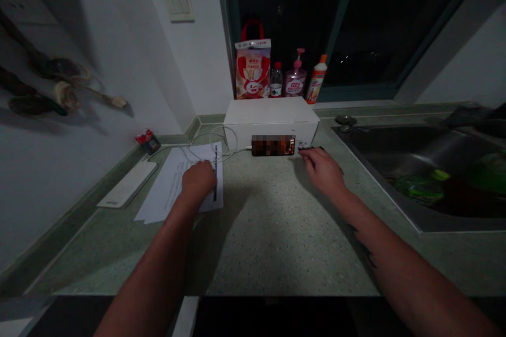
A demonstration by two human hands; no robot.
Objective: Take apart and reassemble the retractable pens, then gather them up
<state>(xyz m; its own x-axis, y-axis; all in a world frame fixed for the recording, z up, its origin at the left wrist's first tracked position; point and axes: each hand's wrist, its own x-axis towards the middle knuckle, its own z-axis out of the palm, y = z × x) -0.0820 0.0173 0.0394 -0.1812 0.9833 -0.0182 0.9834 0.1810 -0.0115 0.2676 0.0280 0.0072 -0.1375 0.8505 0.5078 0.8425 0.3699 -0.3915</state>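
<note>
My left hand [198, 181], curled closed, is over the right side of some printed paper sheets [174, 181]; whatever its fingers may hold is hidden. Just right of a phone [272, 146] is my right hand [323, 168], its fingers drawn together with a thin dark edge along the tips that I cannot make out. The phone stands on its long side, screen lit, against a white box [272, 111]. A white cable [233, 155] is plugged into its left end.
A white power bank-like slab [129, 184] and a small red packet [147, 140] lie left. Behind the box stand a red bag [253, 71], a small bottle [275, 81], a pink pump bottle [295, 76] and an orange-capped bottle [317, 80]. A steel sink [379, 139] is right.
</note>
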